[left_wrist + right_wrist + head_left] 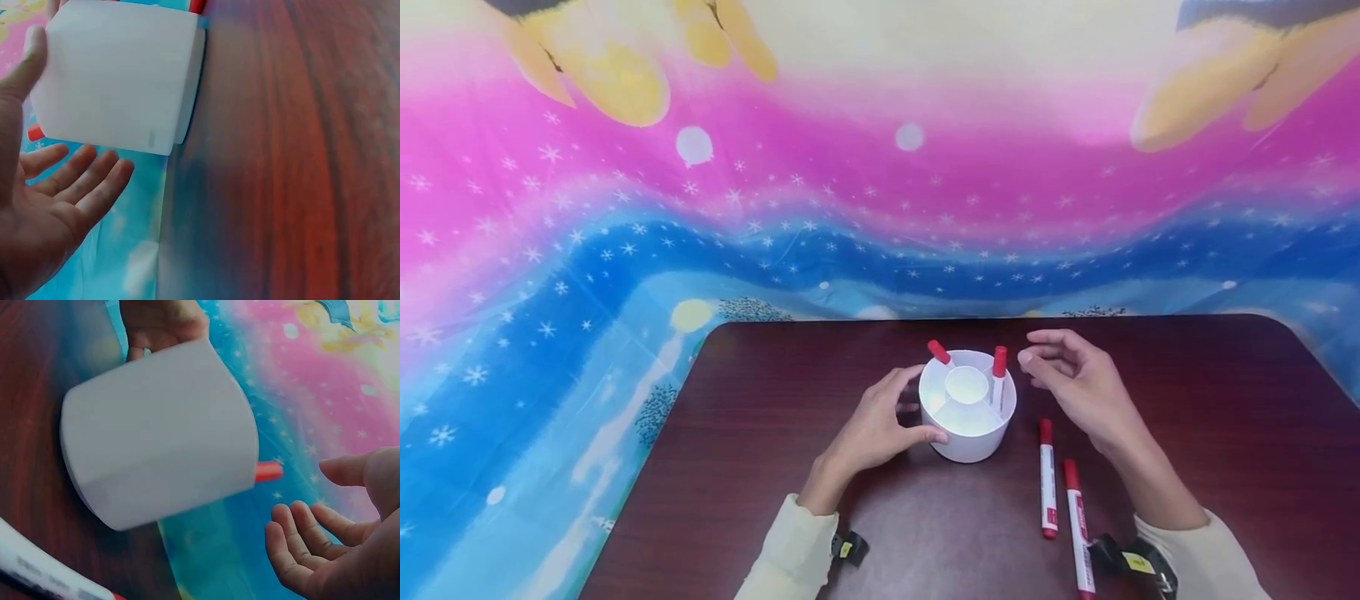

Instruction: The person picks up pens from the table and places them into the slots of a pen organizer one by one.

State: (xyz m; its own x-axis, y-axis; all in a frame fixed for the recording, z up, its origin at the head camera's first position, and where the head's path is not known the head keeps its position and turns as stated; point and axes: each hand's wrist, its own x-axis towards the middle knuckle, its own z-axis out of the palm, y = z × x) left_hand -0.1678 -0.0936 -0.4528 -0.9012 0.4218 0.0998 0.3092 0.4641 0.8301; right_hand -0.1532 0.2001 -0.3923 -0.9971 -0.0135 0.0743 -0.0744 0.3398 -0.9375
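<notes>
In the head view, a white round pen holder [970, 446], with a cup in its middle and compartments around it, stands on the table. My left hand [876, 421] holds it from the left, thumb at the front rim and index finger toward the back. The left wrist view shows that hand's other fingers [109, 178] spread close along the holder's side. Red-capped markers stand inside: one [938, 352] leans at the back left, another [998, 383] is at the right. My right hand [1078, 383], loosely bent and holding nothing, hovers right of the holder.
Two more red-capped markers, one farther [1048, 479] and one nearer [1078, 533], lie on the dark wooden table [760, 492] in front of the right hand. A colourful printed cloth [850, 192] hangs behind the table and down its left side.
</notes>
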